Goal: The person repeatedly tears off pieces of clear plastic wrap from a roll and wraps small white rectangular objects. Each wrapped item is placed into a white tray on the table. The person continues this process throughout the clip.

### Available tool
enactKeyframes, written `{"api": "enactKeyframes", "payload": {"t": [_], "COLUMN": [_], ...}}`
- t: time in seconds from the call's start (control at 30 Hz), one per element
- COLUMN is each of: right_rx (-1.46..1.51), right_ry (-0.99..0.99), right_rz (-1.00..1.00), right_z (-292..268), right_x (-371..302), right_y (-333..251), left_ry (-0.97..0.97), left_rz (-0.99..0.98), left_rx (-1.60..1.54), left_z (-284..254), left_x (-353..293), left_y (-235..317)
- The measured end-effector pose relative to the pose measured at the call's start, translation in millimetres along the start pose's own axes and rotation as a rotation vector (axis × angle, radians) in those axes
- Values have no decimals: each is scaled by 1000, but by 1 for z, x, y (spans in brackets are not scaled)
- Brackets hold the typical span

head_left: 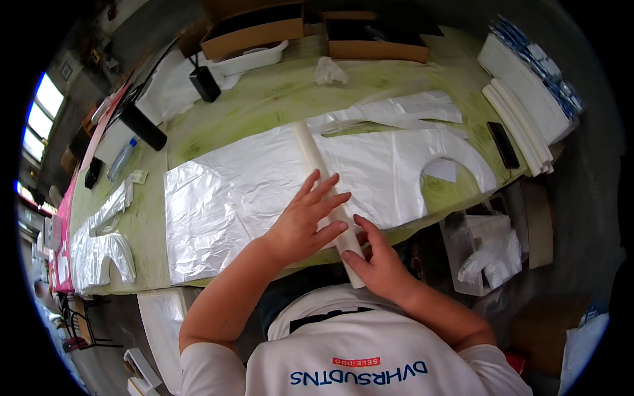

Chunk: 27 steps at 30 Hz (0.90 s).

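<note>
The left hand lies flat, fingers spread, on a white roll; the right hand pinches the roll's near end. The roll crosses a thin clear plastic sheet on the green bench. The film looks light, limp and slippery, so the stiffer roll is best grasped at its ends.

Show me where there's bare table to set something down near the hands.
Bare green table lies beyond the spread plastic sheet, between the black box and the crumpled plastic. A narrower strip runs left of the sheet, beside the water bottle. It is crowded under both hands on the white tube.
</note>
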State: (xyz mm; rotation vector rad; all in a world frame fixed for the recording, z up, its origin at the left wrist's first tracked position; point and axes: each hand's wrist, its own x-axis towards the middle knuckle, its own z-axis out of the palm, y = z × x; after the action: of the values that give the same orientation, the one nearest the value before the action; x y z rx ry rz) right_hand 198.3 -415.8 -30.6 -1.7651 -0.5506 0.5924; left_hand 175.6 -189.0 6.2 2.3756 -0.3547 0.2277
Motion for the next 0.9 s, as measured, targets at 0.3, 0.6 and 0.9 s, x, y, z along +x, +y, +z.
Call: {"api": "enactKeyframes", "payload": {"t": [0.3,0.6,0.9], "right_rx": [246,267,-116], "right_ry": [43,61,312], "right_rz": [-57,-73,-443], "right_z": [-20,-21,-67], "right_x": [-40,-44,-49], "right_y": [65,77,50], "left_ry": [-41,-302,-291], "left_rz": [0,-260,-538], "left_rx": [232,191,-17], "left_z": [16,69,59], "left_x": [37,110,115], "left_y": [26,33,26]}}
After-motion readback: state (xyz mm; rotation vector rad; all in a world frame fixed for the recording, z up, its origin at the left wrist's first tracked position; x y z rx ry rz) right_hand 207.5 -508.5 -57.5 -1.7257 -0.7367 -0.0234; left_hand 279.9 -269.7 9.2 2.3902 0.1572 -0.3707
